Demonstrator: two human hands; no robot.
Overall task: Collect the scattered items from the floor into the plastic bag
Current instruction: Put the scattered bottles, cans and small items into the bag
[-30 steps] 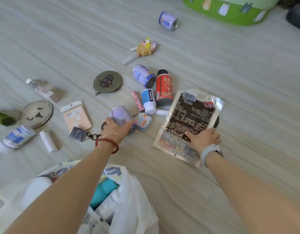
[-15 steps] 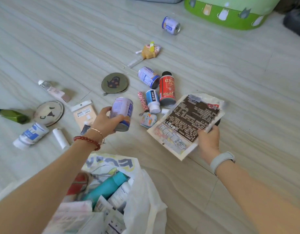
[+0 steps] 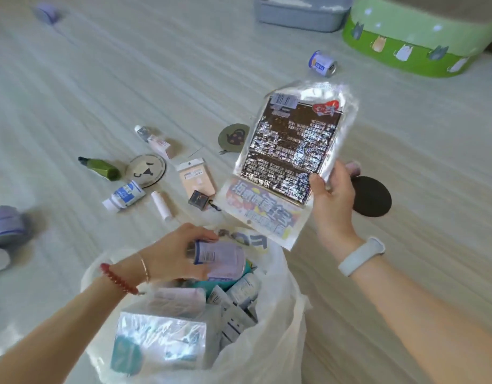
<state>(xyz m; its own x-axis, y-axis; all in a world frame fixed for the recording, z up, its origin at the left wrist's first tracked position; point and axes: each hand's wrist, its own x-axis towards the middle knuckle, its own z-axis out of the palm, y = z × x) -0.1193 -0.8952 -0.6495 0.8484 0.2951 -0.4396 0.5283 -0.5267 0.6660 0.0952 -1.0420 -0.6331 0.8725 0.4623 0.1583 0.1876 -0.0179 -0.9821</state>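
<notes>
My left hand [image 3: 175, 252] grips a pale purple can [image 3: 219, 259] just above the open mouth of the white plastic bag [image 3: 278, 336], which holds several packets and tubes. My right hand [image 3: 332, 189] pinches the lower right edge of a shiny foil packet [image 3: 289, 145] with dark print, held up above the floor to the right of the bag. On the floor beyond the bag lie a green tube [image 3: 102, 168], a white and blue bottle [image 3: 125, 195], a round cat coaster [image 3: 146, 170], a white stick [image 3: 161, 205], a beige card pack [image 3: 196, 180] and a small dark keyring [image 3: 199, 200].
Farther off are a pink tube [image 3: 156, 141], a green round pouch [image 3: 233, 137], a dark disc [image 3: 370, 195], another can [image 3: 322, 63], a green cat-patterned tub [image 3: 422, 37], a grey tray [image 3: 300, 12] and purple things [image 3: 6, 223] at left.
My left hand carried the purple can from the floor back over the bag. My right hand lifted the foil packet off the floor and tilted it upright.
</notes>
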